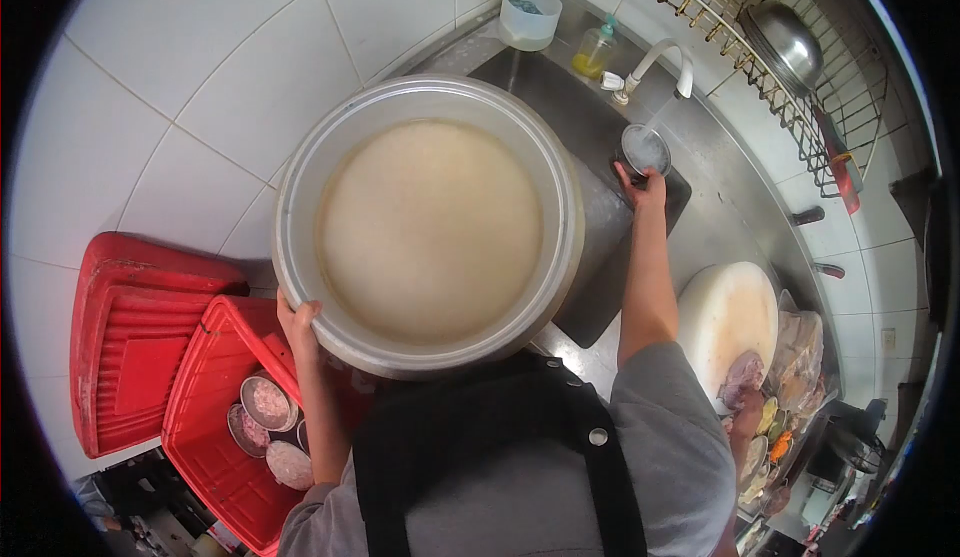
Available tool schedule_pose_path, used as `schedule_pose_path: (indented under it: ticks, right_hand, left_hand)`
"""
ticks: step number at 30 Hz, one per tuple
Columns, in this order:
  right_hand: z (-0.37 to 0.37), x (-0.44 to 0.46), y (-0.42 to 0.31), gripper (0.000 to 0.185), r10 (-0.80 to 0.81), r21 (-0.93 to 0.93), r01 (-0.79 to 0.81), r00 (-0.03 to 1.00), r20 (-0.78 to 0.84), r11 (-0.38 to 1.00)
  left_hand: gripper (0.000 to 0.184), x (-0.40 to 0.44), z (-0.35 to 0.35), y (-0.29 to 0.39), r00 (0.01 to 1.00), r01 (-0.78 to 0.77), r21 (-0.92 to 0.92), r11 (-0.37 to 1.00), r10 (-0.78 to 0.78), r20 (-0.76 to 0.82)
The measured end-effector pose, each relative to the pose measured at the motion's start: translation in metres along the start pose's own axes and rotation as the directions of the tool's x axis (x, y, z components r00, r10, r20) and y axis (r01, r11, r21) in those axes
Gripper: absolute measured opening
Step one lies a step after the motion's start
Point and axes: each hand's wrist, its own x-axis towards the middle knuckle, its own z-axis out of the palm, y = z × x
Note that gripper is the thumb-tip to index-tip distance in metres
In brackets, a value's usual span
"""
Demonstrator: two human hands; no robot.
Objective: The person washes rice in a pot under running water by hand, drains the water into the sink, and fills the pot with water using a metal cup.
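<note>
A large metal pot (300, 172) stands on the sink's left side, filled with cloudy, beige liquid (430, 227). My left hand (298, 319) grips the pot's rim at its lower left, thumb over the edge. Farther right, my right hand (643, 187) holds a small metal bowl (648, 145) over the sink basin (610, 217). Water runs from the white tap (668, 52) into this bowl, and the water in it looks whitish and frothy. Most of the fingers under the bowl are hidden.
Left of me, a red crate (195, 427) holds several bowls of pinkish food beside its red lid (130, 357). A white tub (529, 19) and a soap bottle (596, 49) stand behind the sink. At right are a round cutting board (715, 307) and a wire rack (690, 7).
</note>
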Motion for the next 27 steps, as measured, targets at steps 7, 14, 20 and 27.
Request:
schedule_pose_path:
  ticks: [7, 14, 20, 27]
  right_hand:
    - [0.0, -0.004, -0.003, 0.057, 0.015, -0.006, -0.015, 0.998, 0.062, 1.0]
    - [0.011, -0.021, -0.003, 0.055, -0.031, -0.043, 0.032, 0.999, 0.008, 0.999]
    - [0.013, -0.025, -0.005, 0.056, -0.046, -0.123, 0.058, 0.995, 0.093, 0.991]
    - [0.023, -0.04, -0.005, 0.053, -0.091, -0.28, 0.137, 0.981, 0.173, 0.95]
  left_hand:
    - [0.056, 0.009, -0.008, -0.009, 1.0, 0.001, 0.064, 0.998, -0.002, 0.014]
    - [0.055, 0.003, 0.004, 0.005, 1.0, -0.006, 0.018, 1.0, 0.006, -0.005]
    - [0.054, 0.007, 0.001, 0.0, 1.0, -0.008, 0.046, 0.999, 0.008, -0.008]
    - [0.053, 0.009, 0.003, 0.0, 0.999, -0.037, 0.062, 0.997, 0.037, -0.007]
